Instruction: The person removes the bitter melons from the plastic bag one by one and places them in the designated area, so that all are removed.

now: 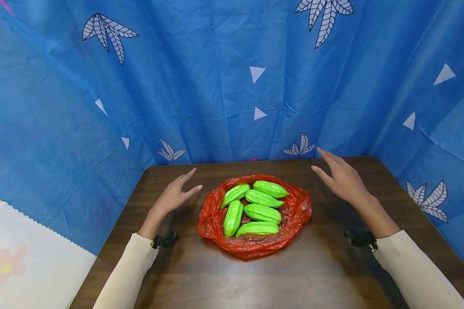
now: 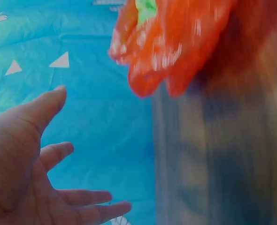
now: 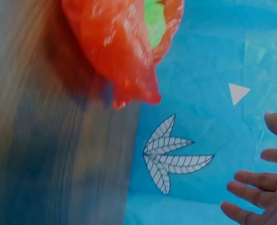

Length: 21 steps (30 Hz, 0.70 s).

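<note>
A red plastic bag (image 1: 251, 251) lies spread open on the table, its rim rolled into a loose ring. Inside it are several bright green, ridged, pod-shaped fruits (image 1: 262, 213), tapered at the ends. To the left of the bag hovers my left hand (image 1: 173, 195), fingers extended and thumb apart, holding nothing. My right hand (image 1: 342, 176) is raised on the other side, farther from the bag, also with straight, spread fingers and nothing in it. Both wrist views show the bag's crumpled side (image 2: 176, 47) beyond the fingers, with a gap between hand and bag.
The dark wooden table (image 1: 251, 283) has rounded far corners. Behind it and along both sides hangs a blue curtain (image 1: 232, 86) printed with white leaves and triangles. A white cloth (image 1: 27, 257) with a pale flower shows at the lower left. Each wrist wears a black strap device (image 1: 166, 239).
</note>
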### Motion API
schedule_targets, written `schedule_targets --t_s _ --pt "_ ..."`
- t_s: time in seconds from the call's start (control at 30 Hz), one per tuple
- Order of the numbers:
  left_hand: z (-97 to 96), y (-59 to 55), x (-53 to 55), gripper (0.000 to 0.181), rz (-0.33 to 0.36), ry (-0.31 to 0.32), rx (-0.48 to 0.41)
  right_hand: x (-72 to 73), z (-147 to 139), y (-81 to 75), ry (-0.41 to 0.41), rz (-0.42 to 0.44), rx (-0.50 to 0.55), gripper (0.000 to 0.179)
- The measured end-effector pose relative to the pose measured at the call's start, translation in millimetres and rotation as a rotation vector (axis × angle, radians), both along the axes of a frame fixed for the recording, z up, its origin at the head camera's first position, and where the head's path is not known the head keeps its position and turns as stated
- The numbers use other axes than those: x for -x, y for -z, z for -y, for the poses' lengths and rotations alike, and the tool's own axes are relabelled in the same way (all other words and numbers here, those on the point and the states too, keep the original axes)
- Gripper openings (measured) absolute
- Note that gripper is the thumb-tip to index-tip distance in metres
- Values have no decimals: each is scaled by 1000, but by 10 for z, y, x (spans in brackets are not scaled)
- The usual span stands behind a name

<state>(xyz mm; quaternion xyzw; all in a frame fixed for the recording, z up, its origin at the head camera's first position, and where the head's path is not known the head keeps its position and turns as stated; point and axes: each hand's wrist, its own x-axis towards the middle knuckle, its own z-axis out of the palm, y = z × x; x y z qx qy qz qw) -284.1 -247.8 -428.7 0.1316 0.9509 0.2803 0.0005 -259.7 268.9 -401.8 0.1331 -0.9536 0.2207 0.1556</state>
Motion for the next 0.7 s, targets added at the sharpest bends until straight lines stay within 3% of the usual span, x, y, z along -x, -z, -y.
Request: schedule_targets --t_s 0.17,0.37,0.5,0.7 --pt "-69 60 -121 72 36 94 -153 -94 116 18 -37 -57 83 58" --pt "-133 171 -211 70 220 136 -343 -208 260 87 -101 -92 139 52" --pt "-139 261 -245 69 304 154 -419 -262 349 113 -140 -76 194 50" --pt "-167 378 -310 72 366 199 -498 -315 443 182 -192 -27 285 45"
